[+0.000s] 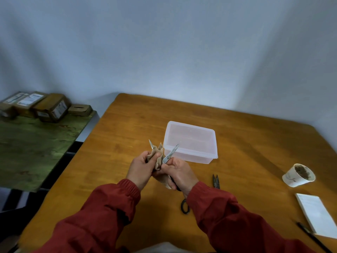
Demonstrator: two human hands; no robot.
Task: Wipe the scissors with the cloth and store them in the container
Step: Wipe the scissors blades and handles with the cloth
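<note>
A pair of scissors (171, 152) is held open above the table, its two blades spread apart and pointing away from me. My right hand (179, 173) grips its dark handles. My left hand (143, 167) holds a beige cloth (158, 157) wrapped round the left blade, whose tip sticks out above the cloth. A clear plastic container (191, 142) stands just behind the hands, lid off, with nothing visible inside. A second dark pair of scissors (215, 180) lies on the wooden table (127, 136) to the right of my right wrist, partly hidden under the sleeve.
A paper cup (299, 175) with brown residue stands at the right. A white notepad (316, 214) and a dark pen (311, 236) lie near the right front edge. Cardboard boxes (49, 107) sit on a green surface (36, 148) to the left.
</note>
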